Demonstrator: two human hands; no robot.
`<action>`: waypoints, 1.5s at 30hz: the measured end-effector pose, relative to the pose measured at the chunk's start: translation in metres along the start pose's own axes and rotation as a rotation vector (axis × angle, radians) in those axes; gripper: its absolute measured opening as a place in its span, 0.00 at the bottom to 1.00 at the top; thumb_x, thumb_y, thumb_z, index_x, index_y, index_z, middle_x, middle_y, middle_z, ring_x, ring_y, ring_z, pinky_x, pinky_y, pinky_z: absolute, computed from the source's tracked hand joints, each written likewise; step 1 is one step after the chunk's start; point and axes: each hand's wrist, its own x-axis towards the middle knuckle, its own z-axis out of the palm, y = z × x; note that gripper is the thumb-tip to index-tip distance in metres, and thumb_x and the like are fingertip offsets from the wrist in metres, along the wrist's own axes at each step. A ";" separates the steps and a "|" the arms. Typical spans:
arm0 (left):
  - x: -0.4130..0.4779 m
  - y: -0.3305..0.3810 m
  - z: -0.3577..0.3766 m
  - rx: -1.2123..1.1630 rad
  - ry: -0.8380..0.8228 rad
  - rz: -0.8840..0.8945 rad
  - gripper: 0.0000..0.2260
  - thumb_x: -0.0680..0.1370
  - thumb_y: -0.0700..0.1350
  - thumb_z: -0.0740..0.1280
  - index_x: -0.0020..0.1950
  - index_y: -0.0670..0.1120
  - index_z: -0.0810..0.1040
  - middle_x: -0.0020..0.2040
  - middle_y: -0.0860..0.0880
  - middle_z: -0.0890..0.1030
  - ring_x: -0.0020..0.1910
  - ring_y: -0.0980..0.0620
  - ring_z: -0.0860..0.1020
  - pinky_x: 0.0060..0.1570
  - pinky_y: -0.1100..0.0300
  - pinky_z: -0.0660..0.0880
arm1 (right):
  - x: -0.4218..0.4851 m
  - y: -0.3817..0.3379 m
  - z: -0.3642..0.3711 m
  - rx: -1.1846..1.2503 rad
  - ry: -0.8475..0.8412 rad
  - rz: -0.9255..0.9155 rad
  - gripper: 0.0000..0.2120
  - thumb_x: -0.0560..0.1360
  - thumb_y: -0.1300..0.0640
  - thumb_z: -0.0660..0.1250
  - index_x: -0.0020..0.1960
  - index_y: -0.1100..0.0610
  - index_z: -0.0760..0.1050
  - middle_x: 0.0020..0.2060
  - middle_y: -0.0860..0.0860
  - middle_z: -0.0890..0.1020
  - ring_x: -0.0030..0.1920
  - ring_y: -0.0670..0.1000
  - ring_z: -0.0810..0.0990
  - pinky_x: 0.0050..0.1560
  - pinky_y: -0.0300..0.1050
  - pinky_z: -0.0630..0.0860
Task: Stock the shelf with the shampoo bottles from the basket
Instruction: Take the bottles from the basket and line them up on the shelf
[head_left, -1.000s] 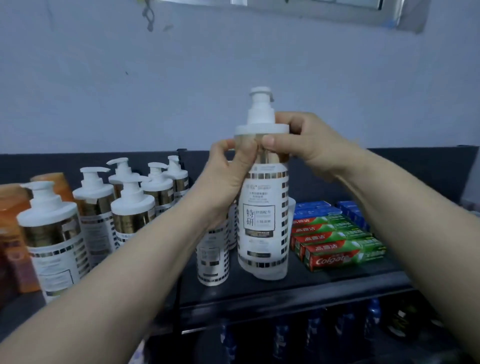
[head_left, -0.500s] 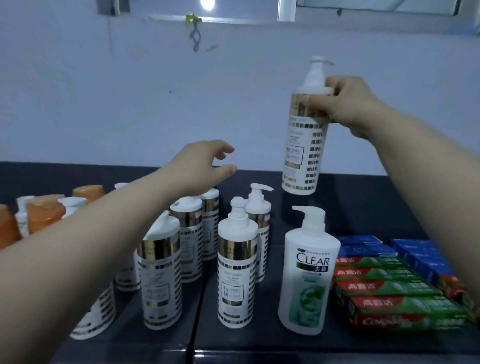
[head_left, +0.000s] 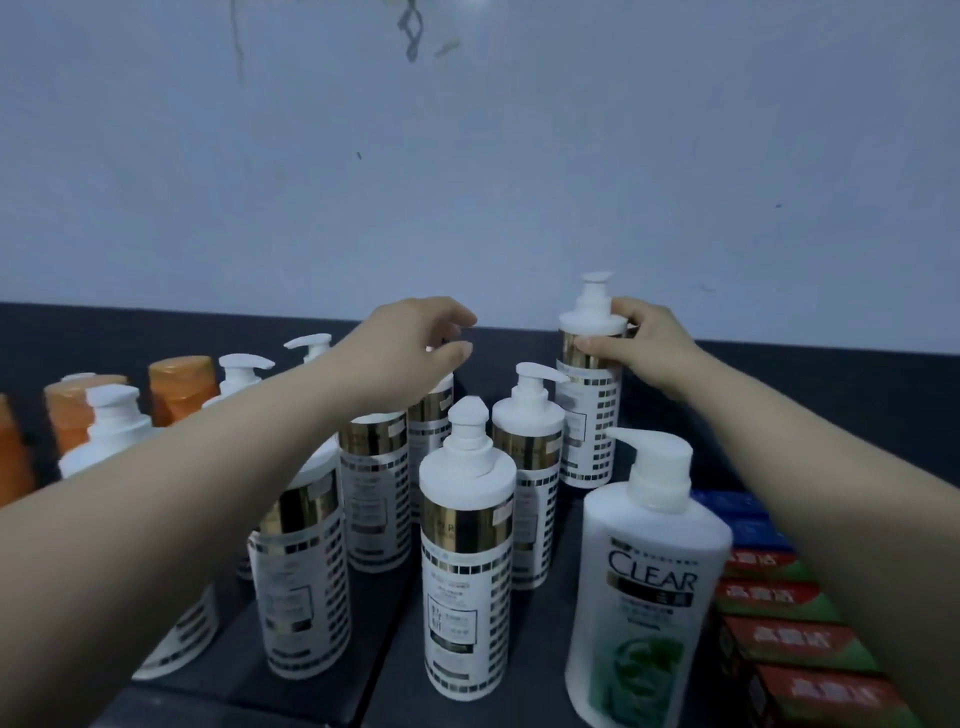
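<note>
Right hand (head_left: 641, 349) gripping pump bottle (head_left: 589, 400) neck, back row

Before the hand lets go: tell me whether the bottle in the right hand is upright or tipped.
Upright. The bottle stands straight, pump on top; the right hand grips its gold band.
</note>
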 end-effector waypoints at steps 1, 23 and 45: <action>-0.001 0.000 0.000 0.002 0.000 -0.005 0.14 0.80 0.49 0.62 0.66 0.53 0.73 0.61 0.54 0.78 0.61 0.56 0.75 0.58 0.61 0.69 | 0.001 0.007 0.005 0.014 -0.020 0.011 0.17 0.71 0.61 0.74 0.57 0.51 0.74 0.46 0.45 0.81 0.46 0.42 0.79 0.43 0.35 0.75; -0.018 0.000 -0.007 -0.039 0.023 0.020 0.13 0.82 0.48 0.59 0.66 0.54 0.74 0.62 0.55 0.78 0.61 0.56 0.75 0.59 0.59 0.70 | -0.018 0.027 0.009 -0.123 -0.053 0.005 0.20 0.80 0.54 0.61 0.72 0.54 0.67 0.65 0.48 0.73 0.63 0.45 0.71 0.61 0.38 0.66; -0.145 0.044 0.031 -0.012 -0.069 0.541 0.22 0.79 0.51 0.63 0.72 0.48 0.67 0.66 0.45 0.75 0.63 0.45 0.73 0.60 0.52 0.70 | -0.299 -0.118 0.003 -0.991 0.184 -0.074 0.25 0.79 0.49 0.62 0.74 0.52 0.64 0.70 0.51 0.70 0.70 0.52 0.67 0.67 0.50 0.66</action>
